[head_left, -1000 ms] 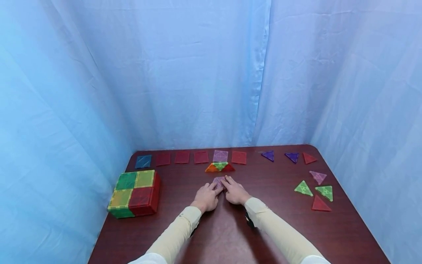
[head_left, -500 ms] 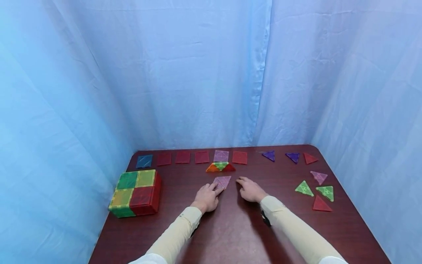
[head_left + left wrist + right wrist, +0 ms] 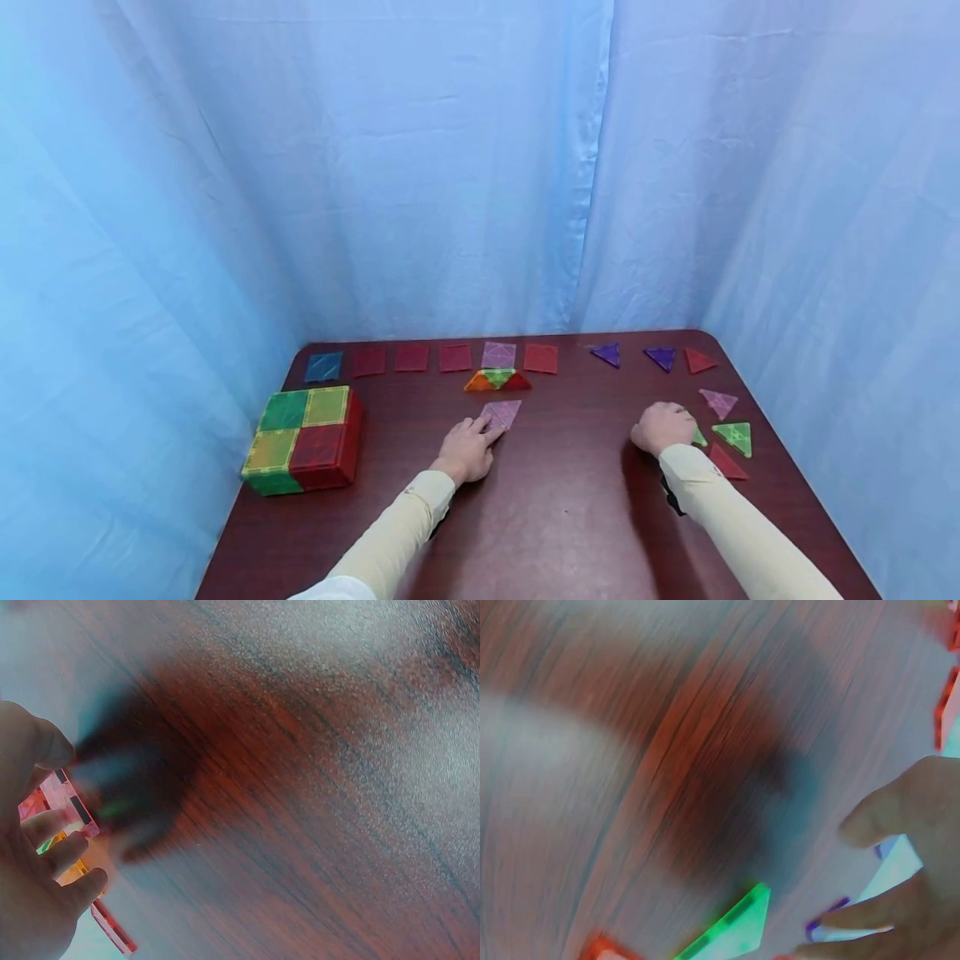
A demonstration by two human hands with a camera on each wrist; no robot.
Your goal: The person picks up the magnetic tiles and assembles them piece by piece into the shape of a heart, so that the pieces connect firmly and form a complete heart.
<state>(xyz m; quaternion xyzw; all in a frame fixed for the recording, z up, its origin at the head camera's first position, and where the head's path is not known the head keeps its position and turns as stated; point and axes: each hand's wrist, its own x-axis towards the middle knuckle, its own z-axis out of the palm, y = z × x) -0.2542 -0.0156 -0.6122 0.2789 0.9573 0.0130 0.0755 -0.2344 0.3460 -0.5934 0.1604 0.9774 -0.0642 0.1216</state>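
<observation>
In the head view, my left hand (image 3: pixel 465 450) rests its fingertips on a light purple tile piece (image 3: pixel 506 412) lying flat at mid-table; the fingers hide part of it. The left wrist view shows the thumb and loosely bent fingers around a pink tile edge (image 3: pixel 75 806). My right hand (image 3: pixel 663 427) is over the right side, partly covering a green triangle tile (image 3: pixel 699 437). From the right wrist view, its fingers are spread and hold nothing, with a green tile (image 3: pixel 731 930) nearby on the table. Just beyond the purple piece lie joined orange, green (image 3: pixel 497 379) and red triangles.
A block of stacked square tiles (image 3: pixel 303 437) stands at left. Along the back edge lie a blue square (image 3: pixel 323 367), several red squares (image 3: pixel 411 358), a purple square (image 3: pixel 498 355) and dark blue triangles (image 3: pixel 660 358). More triangles, one red (image 3: pixel 726 463), lie at right.
My right hand has left the purple piece and moved right to the green triangle tile. The left hand has stayed with its fingers on the purple piece.
</observation>
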